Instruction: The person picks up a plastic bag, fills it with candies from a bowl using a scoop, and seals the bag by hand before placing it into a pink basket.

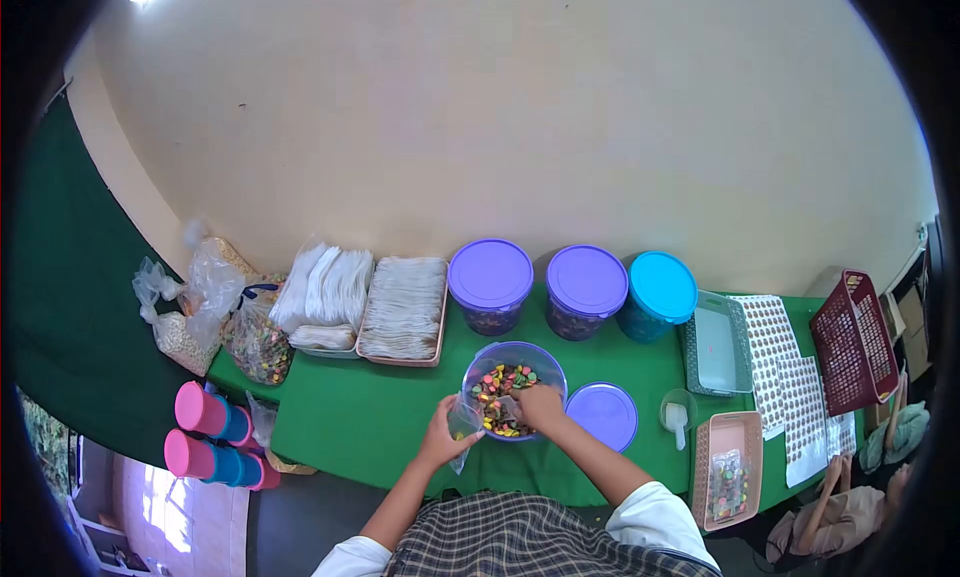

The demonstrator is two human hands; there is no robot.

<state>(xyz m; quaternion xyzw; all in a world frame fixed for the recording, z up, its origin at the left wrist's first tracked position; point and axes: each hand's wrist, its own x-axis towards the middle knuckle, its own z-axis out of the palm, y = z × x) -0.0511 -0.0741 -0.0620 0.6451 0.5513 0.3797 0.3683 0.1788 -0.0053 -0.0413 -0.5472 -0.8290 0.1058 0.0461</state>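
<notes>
My left hand [441, 439] is closed on a clear plastic bag [462, 419] with a few colourful pieces low inside it. It holds the bag against the near left rim of a purple-rimmed tub [556, 361]. Colourful candies [494, 382] in yellow, green, pink and brown fill the tub's lower part. My right hand [541, 407] reaches over the tub's right rim, its fingers curled down among the candies. Something pale and translucent shows at those fingertips, too small to name. A purple lid [602, 417] lies flat just right of the tub.
Lidded tubs [490, 275] line the wall. Trays of flat white packets [402, 312] and bulging bags [258, 337] are at left. To the right are a scoop [677, 420], a pink basket [703, 477] with filled packets, sticker sheets [800, 397] and a maroon basket [853, 342]. Other people sit at far right.
</notes>
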